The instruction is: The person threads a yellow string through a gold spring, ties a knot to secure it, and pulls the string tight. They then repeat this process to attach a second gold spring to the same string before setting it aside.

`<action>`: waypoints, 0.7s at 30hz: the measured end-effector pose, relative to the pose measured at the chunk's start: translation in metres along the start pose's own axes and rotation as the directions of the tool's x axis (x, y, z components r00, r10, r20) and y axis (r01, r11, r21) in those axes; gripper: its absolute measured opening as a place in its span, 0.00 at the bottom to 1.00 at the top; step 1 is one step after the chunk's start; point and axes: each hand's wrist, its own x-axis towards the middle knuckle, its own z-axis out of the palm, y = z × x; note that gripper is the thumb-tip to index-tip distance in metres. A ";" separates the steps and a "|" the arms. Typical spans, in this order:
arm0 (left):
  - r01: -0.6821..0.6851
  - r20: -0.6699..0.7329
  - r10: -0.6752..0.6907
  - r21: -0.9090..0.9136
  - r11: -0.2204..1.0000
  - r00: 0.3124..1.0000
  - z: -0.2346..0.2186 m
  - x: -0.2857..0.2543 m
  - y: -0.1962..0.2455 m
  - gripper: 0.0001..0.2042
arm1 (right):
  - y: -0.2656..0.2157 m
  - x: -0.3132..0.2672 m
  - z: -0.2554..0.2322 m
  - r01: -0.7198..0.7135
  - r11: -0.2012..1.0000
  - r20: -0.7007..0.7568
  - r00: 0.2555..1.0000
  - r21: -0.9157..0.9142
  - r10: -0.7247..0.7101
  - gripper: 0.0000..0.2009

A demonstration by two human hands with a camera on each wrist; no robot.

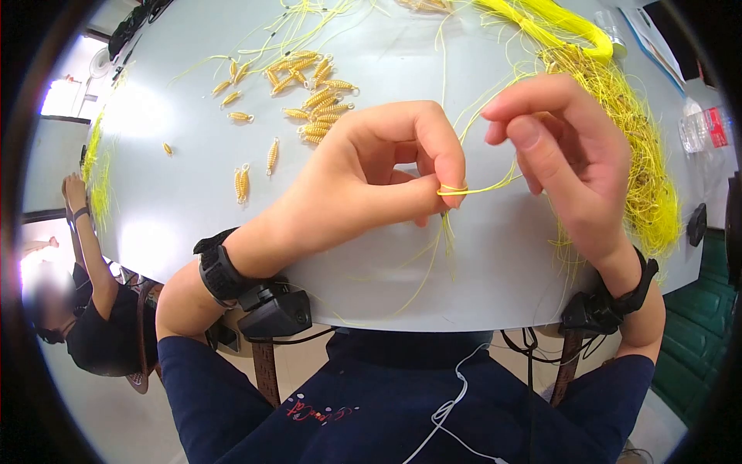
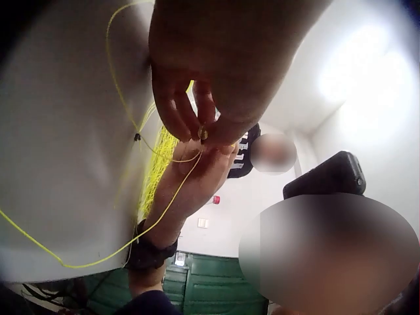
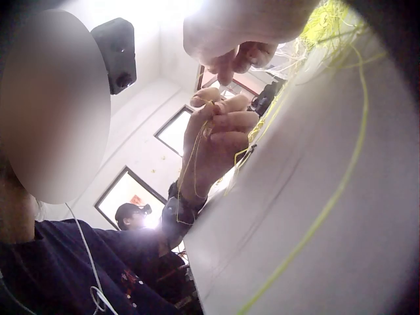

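Note:
In the head view, the left hand (image 1: 363,174) pinches a yellow line (image 1: 483,189) between thumb and index finger, a small loop lying over the fingertips and loose ends hanging below. To its right the right hand (image 1: 580,151) is raised, thumb and index finger apart, fingers loosely bent beside the line; whether its lower fingers touch the line is hidden. The left wrist view has the left hand (image 2: 203,85) with a small dark and yellowish piece (image 2: 203,136) at its fingertips. In the right wrist view, the right hand (image 3: 243,33) is just above the left hand (image 3: 223,134).
Several gold ribbed spring-like pieces (image 1: 321,108) lie on the grey table (image 1: 371,294), beyond the left hand. Tangled yellow line (image 1: 634,162) covers the right side, with a plastic bottle (image 1: 705,130) beyond. More strands (image 1: 297,19) lie at the back. Another person (image 1: 108,317) sits at left.

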 end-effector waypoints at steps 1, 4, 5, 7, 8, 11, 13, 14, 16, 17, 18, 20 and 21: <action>0.032 -0.010 -0.032 -0.012 0.999 0.999 0.000 -0.001 0.002 0.06 | 0.003 0.001 0.000 0.031 0.998 0.028 0.999 -0.061 -0.029 0.06; 0.045 -0.029 -0.044 0.010 0.999 0.999 -0.001 0.000 0.002 0.07 | 0.002 0.002 0.001 0.042 0.991 0.124 0.992 -0.130 -0.026 0.05; 0.025 -0.039 -0.023 0.043 0.999 0.999 -0.002 0.000 0.001 0.07 | 0.001 0.003 0.001 0.021 0.990 0.189 0.982 -0.141 0.006 0.05; -0.019 0.025 0.018 0.047 0.999 1.000 -0.010 0.000 -0.005 0.05 | -0.003 0.002 0.002 -0.023 0.994 0.210 0.977 -0.104 0.044 0.06; -0.064 0.088 0.060 0.048 0.997 0.994 -0.013 0.000 -0.008 0.03 | -0.004 0.001 0.003 -0.066 0.996 0.231 0.970 -0.067 0.080 0.07; -0.069 0.079 0.067 0.015 0.998 0.995 -0.013 0.000 -0.011 0.04 | -0.001 0.001 0.002 -0.021 0.997 0.252 0.967 -0.071 0.038 0.06; -0.072 0.074 0.070 0.015 0.997 0.995 -0.011 0.000 -0.008 0.04 | 0.001 0.002 0.000 0.004 0.998 0.265 0.964 -0.064 0.013 0.06; -0.075 0.069 0.074 0.015 0.997 0.995 -0.010 0.000 -0.006 0.05 | 0.001 0.002 -0.001 0.030 0.998 0.277 0.961 -0.056 -0.013 0.05; -0.025 0.036 0.025 0.003 1.000 0.999 -0.006 -0.001 -0.002 0.07 | 0.002 0.001 0.001 -0.018 0.999 0.260 0.965 -0.026 0.024 0.05; 0.025 0.003 -0.024 -0.010 1.000 1.000 -0.004 -0.001 0.000 0.09 | 0.002 0.001 0.003 -0.065 0.998 0.244 0.968 0.005 0.062 0.05; 0.024 0.003 -0.024 -0.010 1.000 1.000 -0.004 0.000 -0.001 0.09 | 0.003 0.000 0.005 -0.065 0.998 0.244 0.968 0.005 0.062 0.05; 0.037 -0.013 -0.038 -0.022 0.999 0.999 -0.003 -0.001 -0.003 0.09 | 0.004 -0.003 0.009 -0.179 0.969 0.239 0.962 0.170 0.136 0.06; 0.037 -0.013 -0.037 -0.022 0.999 0.999 -0.002 -0.001 -0.002 0.09 | 0.004 -0.004 0.010 -0.179 0.969 0.239 0.961 0.170 0.135 0.06</action>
